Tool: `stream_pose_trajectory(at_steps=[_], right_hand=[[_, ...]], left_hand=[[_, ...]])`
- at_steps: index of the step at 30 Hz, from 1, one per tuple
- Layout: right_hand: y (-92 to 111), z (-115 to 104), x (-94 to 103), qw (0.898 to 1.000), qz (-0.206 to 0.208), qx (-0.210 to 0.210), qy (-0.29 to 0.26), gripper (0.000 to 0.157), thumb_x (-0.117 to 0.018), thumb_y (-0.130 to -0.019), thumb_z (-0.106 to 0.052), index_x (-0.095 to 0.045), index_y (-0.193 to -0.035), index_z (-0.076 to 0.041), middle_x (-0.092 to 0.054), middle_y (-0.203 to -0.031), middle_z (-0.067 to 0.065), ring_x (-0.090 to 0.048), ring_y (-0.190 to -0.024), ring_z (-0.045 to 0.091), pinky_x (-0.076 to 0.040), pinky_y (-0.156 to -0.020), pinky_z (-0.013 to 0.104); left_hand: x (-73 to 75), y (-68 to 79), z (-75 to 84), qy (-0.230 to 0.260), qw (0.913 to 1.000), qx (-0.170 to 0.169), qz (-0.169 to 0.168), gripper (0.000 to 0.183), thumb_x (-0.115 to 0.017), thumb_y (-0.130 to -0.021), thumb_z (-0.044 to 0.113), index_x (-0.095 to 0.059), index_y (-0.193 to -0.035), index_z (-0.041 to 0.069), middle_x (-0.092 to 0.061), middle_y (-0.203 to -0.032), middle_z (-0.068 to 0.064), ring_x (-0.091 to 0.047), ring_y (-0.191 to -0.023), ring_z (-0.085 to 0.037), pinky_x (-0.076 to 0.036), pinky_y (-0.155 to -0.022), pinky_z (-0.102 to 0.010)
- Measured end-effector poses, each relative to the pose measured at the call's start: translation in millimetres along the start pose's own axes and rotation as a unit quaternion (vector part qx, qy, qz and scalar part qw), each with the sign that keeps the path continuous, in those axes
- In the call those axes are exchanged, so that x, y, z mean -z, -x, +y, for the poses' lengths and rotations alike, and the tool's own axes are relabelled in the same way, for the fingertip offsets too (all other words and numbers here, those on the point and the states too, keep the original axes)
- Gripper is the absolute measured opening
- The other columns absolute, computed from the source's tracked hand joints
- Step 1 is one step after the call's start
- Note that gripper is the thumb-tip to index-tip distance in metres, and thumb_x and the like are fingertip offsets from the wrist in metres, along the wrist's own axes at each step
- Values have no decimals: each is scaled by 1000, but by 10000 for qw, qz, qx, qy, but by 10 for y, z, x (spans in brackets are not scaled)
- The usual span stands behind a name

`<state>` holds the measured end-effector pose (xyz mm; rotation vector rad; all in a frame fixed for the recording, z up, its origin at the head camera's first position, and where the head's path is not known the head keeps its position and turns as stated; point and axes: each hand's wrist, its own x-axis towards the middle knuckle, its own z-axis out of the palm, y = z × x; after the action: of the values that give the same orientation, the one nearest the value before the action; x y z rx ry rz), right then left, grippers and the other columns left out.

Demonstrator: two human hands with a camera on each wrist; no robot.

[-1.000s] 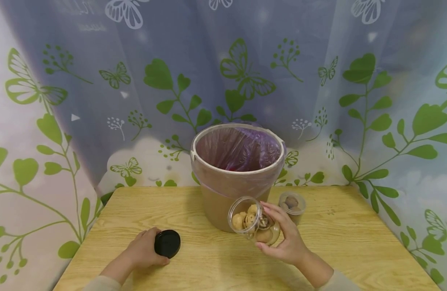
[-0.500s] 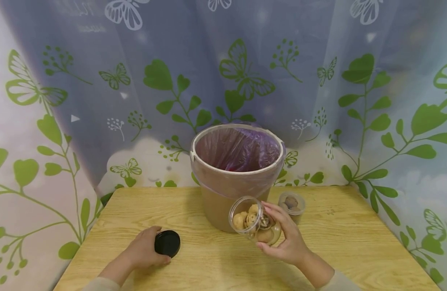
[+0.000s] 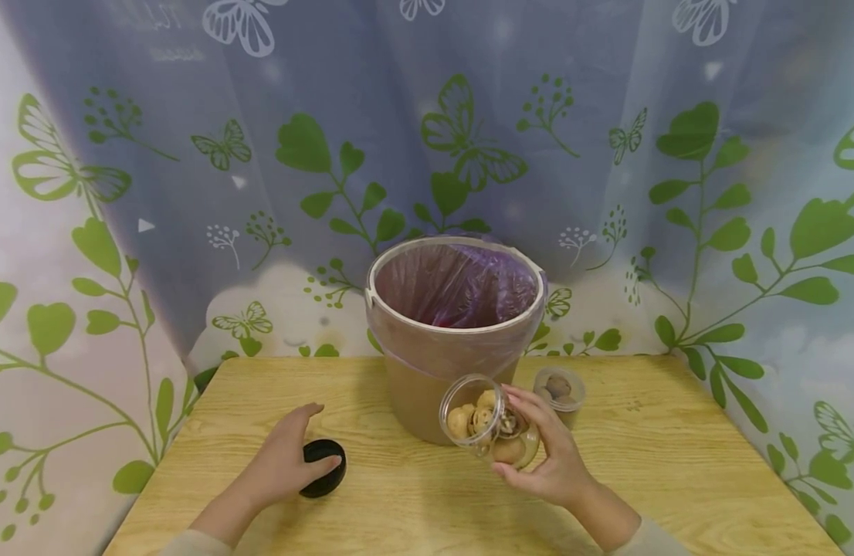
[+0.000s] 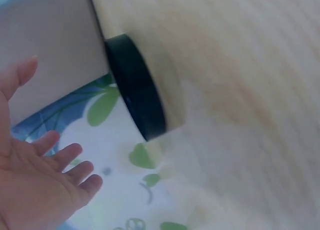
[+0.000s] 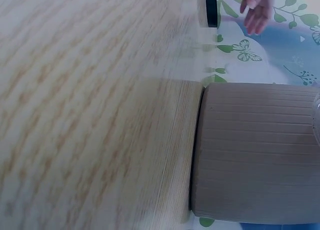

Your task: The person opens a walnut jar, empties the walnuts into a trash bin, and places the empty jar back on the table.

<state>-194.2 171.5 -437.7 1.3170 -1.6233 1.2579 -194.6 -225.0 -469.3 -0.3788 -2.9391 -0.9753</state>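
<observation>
My left hand (image 3: 281, 459) is spread, thumb and fingers apart, over a round black screw lid (image 3: 326, 452). In the left wrist view the lid (image 4: 135, 88) lies on the wooden surface with a gap between it and the open fingers (image 4: 75, 172). My right hand (image 3: 552, 455) grips a clear plastic jar (image 3: 493, 442) round its side. The jar is uncapped and tilted, its mouth facing left and toward me. Inside are several walnuts (image 3: 469, 421), some apparently cracked. Only a sliver of the jar (image 5: 317, 115) enters the right wrist view at its right edge.
A tan bucket (image 3: 441, 394) with a pale rim and a purple plastic liner stands behind the held jar. Beside it, to the right, a second clear jar (image 3: 562, 405) holds brown round things. A patterned curtain (image 3: 371, 116) hangs behind the wooden table (image 3: 677, 463).
My left hand has let go of the black lid, lifting and spreading its fingers; the lid now rests on the table. The right hand and its jar have hardly moved.
</observation>
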Motion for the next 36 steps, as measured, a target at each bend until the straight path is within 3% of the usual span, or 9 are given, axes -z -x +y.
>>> stream_pose_trajectory(at_steps=[5,16,30,36], right_hand=[[2,11,16,10000,-13,60,-16,74,-83,-82,-16,-44,-131,21,-49,-137,32,-46,-135,29,-38,-110,29],[-2,-6,28,9999,22,91,37,73,-82,-83,-18,-43,-131,21,-49,-138,31,-46,-136,28,-38,-111,30],[-4,18,51,9999,31,103,-8,74,-82,-83,-18,-43,-132,20,-48,-137,32,-46,-135,29,-38,-110,30],[5,20,59,9999,30,107,-34,74,-83,-82,-16,-43,-133,20,-48,-136,32,-46,-134,29,-38,-110,30]], left_hand=[[34,-49,121,-79,9990,-291,327,84,-72,-91,48,-36,-151,1,-39,-152,-23,-39,-137,-46,-36,-105,-63],[126,-162,470,151,9887,-895,1194,68,-73,-93,29,-41,-148,5,-46,-148,-18,-43,-135,-42,-37,-105,-63],[230,-344,815,347,9728,-1476,1750,62,-71,-94,24,-44,-147,6,-50,-146,-15,-45,-136,-36,-38,-107,-58],[263,-431,924,314,9611,-1823,2050,57,-71,-93,22,-49,-143,6,-50,-147,-12,-45,-137,-32,-38,-108,-55]])
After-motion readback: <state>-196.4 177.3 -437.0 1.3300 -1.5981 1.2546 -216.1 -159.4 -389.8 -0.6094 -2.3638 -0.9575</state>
